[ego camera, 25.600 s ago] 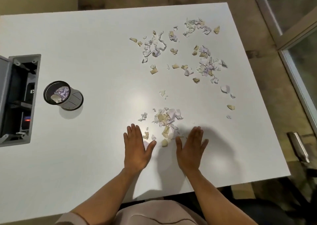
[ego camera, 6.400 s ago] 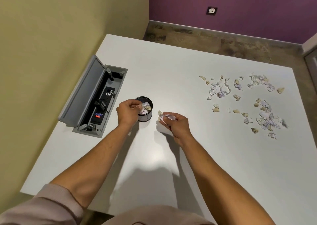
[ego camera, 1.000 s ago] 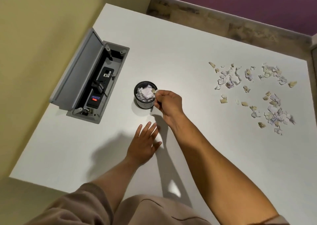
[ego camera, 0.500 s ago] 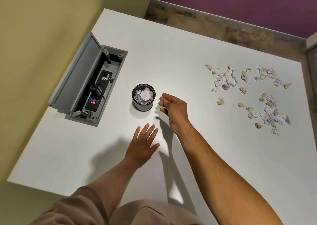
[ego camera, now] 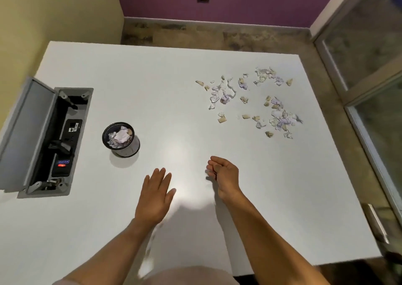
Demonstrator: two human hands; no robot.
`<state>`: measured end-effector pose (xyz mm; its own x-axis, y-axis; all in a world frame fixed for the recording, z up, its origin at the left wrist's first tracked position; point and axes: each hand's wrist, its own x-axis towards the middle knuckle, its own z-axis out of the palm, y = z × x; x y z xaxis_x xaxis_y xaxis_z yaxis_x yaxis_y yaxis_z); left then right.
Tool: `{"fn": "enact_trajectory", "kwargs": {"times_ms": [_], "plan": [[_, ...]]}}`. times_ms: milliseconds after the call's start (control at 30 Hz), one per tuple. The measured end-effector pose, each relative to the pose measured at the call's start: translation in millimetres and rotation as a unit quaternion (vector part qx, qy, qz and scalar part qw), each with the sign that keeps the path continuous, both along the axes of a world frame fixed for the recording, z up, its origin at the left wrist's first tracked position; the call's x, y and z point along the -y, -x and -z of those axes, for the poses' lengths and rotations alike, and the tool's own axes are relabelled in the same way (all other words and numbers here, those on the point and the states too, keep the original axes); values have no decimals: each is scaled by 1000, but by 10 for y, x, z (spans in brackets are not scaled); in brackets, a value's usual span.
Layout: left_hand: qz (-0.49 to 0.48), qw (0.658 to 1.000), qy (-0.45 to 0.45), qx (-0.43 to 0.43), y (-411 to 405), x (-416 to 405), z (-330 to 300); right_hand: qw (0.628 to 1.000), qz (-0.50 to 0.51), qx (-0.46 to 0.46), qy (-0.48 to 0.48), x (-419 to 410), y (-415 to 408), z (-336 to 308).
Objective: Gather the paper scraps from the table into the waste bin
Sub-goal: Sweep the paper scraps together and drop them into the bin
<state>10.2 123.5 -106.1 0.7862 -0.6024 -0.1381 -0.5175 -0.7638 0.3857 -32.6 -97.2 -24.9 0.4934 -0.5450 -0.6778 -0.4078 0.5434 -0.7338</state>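
A small black round waste bin (ego camera: 132,142) stands on the white table (ego camera: 165,84), left of centre, with crumpled paper inside it. Several white, lilac and tan paper scraps (ego camera: 250,102) lie scattered at the far right of the table. My left hand (ego camera: 154,195) hovers flat with straight fingers over the near middle of the table, holding nothing. My right hand (ego camera: 224,175) is to its right, fingers loosely curled and empty, well away from both the bin and the scraps.
An open grey cable box (ego camera: 43,141) with a raised lid is set into the table at the left. A glass door (ego camera: 369,71) with a metal handle (ego camera: 375,222) stands at the right. A yellow wall borders the left side.
My right hand has let its scraps go into the bin and pulled back towards me and to the right. The view has swung right, towards the scraps. The left hand stays flat.
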Motion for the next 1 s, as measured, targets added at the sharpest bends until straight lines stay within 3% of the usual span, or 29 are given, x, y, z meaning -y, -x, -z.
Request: {"fn": "enact_trajectory", "kwargs": {"times_ms": [200,400,633,767,1000], "plan": [[12,999,19,-29,75,548,-75,997,66,15,26,671,481,173],[2,999,23,-45,54,1105,-62,982,51,-53,173,1313,843,334],[-7,1000,29,-8,-234,1690,33,929,-33,-119,349,2117,810,395],[-14,999,37,21,-482,2028,99,879,-87,-146,445,2553,660,589],[-22,998,46,44,-1125,2653,121,830,-104,-197,511,3177,264,838]]}}
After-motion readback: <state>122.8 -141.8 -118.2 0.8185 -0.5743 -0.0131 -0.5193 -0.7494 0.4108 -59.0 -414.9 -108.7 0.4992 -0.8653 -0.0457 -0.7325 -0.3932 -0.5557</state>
